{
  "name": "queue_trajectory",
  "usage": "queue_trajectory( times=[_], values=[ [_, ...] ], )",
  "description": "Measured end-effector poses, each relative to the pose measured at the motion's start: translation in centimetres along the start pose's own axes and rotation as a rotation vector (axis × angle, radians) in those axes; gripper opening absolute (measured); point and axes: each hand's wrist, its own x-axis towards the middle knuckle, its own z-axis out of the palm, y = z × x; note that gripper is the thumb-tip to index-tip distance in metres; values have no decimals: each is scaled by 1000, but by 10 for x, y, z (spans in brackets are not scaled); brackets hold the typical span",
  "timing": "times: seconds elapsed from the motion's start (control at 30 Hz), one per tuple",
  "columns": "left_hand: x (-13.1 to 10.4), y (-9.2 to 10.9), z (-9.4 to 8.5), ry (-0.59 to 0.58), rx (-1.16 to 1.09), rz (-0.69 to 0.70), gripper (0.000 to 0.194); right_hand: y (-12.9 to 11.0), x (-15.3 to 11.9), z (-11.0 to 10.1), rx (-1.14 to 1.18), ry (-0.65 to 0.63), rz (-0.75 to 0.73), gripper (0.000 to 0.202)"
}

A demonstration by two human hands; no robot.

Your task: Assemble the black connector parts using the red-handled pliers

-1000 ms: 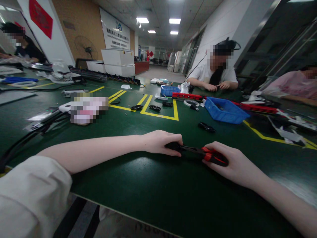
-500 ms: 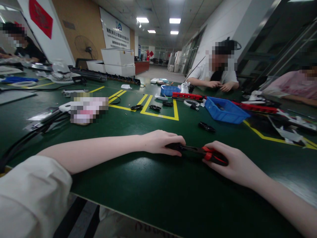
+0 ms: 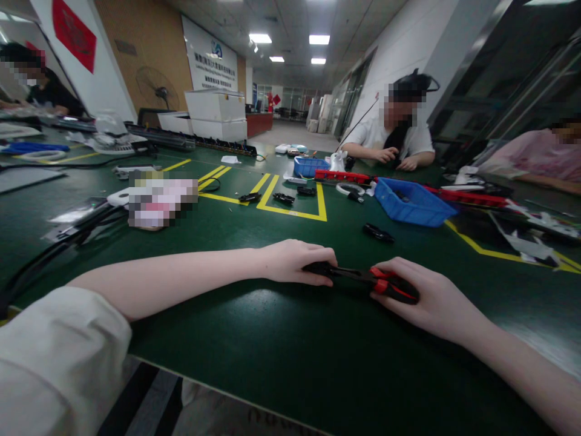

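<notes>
My left hand [image 3: 297, 261] is closed around a small black part [image 3: 319, 268], gripped between thumb and fingers just above the green table. Red-and-black pliers [image 3: 394, 287] are in my right hand [image 3: 431, 297], with its fingers wrapped round the handles. The pliers' long jaws point left and meet the black part at my left fingertips. How the jaws sit on the part is too dark to make out. Beyond my hands lies a similar black piece [image 3: 378, 232], and several more black pieces [image 3: 284, 198] rest near the yellow tape.
A blue bin [image 3: 413, 204] stands at the right, and a smaller blue bin [image 3: 311, 166] farther back. Red strips [image 3: 344, 176] lie behind it. At the left are a phone [image 3: 163, 203] and black cables [image 3: 59, 245]. A person [image 3: 390, 142] sits across the table [image 3: 254, 369].
Both my hands and the pliers stay almost in place; the left fingers shift very slightly left. Across the table, the person's hands have moved a little.
</notes>
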Motion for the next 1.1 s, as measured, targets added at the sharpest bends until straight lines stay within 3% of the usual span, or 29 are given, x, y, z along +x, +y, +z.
queue_trajectory(
  times=[0.47, 0.8, 1.1],
  values=[
    [-1, 2, -3, -33, -14, -18, 36, -2, -1, 1, 21, -19, 0, 36],
    [-1, 0, -1, 1, -14, 38, 30, 0, -2, 3, 14, 10, -18, 38],
    [-3, -1, 1, 48, 35, 53, 38, -5, 1, 0, 59, 2, -9, 38]
  ],
)
